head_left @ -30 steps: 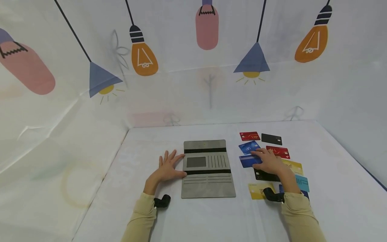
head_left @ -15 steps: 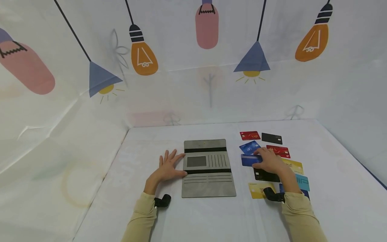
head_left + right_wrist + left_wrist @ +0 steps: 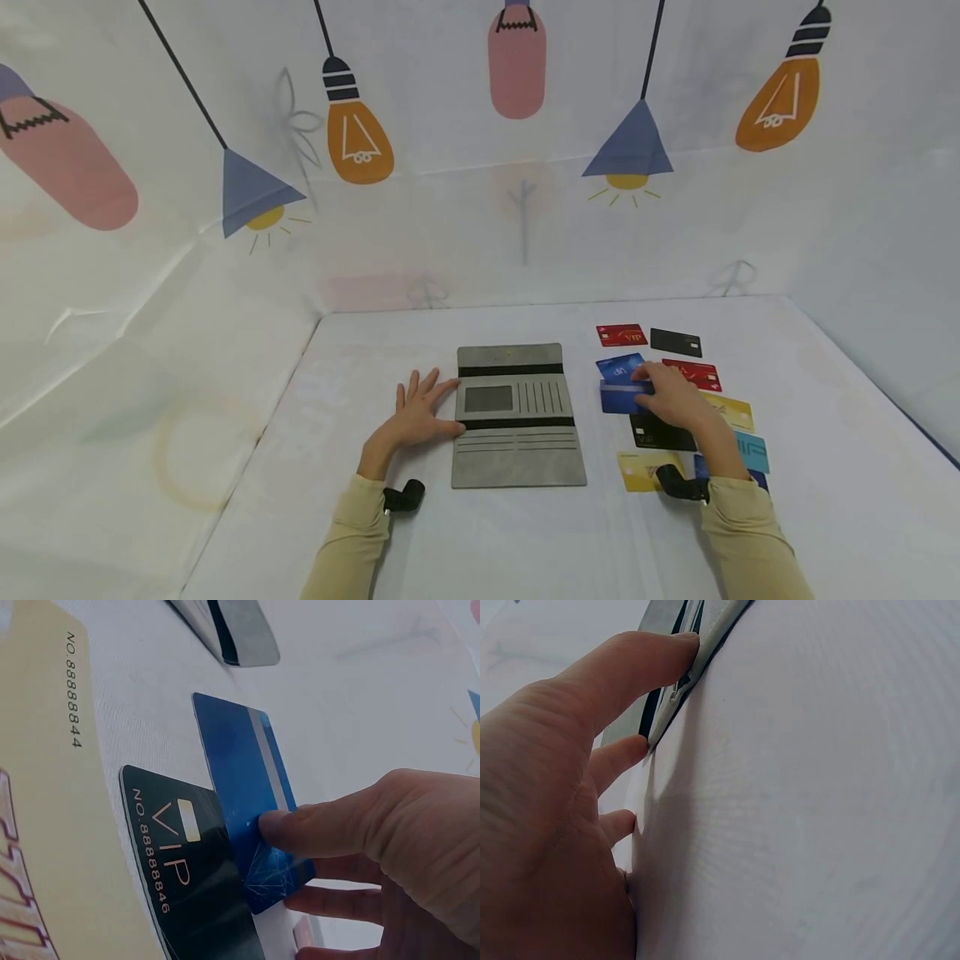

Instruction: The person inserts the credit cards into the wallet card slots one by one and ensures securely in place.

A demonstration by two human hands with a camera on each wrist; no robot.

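Observation:
A grey wallet lies unfolded on the white table, with slots and a dark window. My left hand is spread beside it. Its thumb and index finger touch the wallet's left edge, also seen in the left wrist view. To the right, my right hand pinches a blue card with a pale stripe. In the right wrist view the thumb presses on the face of that card, which is raised and tilted over a black VIP card. Another blue card lies just behind the held one.
A red card and a dark card lie at the back. A second red card, yellow cards, a teal card and a dark blue one lie around my right forearm. A patterned white sheet rises behind the table.
My right hand has lifted the striped blue card's edge and shifted slightly right with it. My left hand stays at the wallet's edge.

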